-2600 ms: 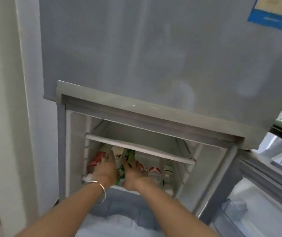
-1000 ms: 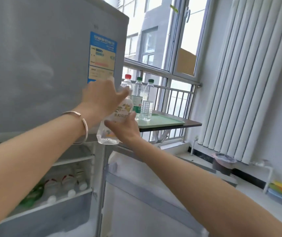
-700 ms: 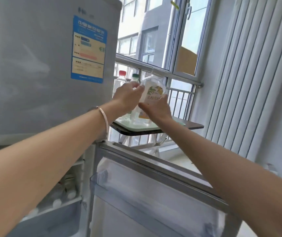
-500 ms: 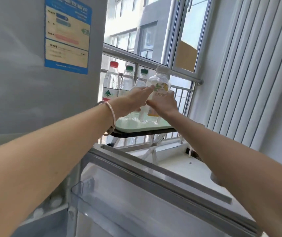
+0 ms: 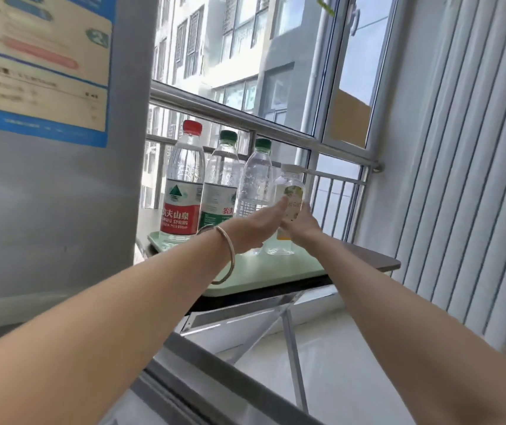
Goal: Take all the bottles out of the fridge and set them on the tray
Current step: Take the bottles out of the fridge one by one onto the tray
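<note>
A large metal-framed window [image 5: 276, 72] at 12 o'clock lets bright daylight in, with a grey metal railing [image 5: 260, 124] before it; white ribbed radiator [image 5: 460, 148] at 3 o'clock, pale glossy floor [image 5: 337, 363] at 5 o'clock

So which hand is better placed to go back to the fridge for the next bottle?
Probably the left hand: it lies on the fridge side, fingers stretched open. The right hand is behind the small bottle on the tray.
</note>
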`<act>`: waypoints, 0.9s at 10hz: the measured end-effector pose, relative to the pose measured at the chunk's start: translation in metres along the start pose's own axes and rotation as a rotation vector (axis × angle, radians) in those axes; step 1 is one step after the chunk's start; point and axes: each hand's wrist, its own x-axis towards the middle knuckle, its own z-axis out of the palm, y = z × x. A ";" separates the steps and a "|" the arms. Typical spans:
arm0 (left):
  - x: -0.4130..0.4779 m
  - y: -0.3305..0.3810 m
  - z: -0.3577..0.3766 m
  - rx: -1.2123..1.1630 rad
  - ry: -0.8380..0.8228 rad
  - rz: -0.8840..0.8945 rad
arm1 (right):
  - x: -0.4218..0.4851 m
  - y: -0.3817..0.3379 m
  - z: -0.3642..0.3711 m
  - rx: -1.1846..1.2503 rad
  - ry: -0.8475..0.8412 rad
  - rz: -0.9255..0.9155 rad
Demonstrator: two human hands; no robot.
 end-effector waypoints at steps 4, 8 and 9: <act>-0.009 0.009 -0.002 -0.006 0.037 -0.030 | 0.012 -0.003 0.014 -0.078 -0.063 0.011; -0.146 0.006 -0.029 0.724 0.306 0.113 | -0.160 -0.077 0.012 -0.439 -0.045 -0.317; -0.188 -0.005 -0.043 -0.177 0.295 -0.147 | -0.211 -0.108 0.022 -0.444 -0.176 -0.406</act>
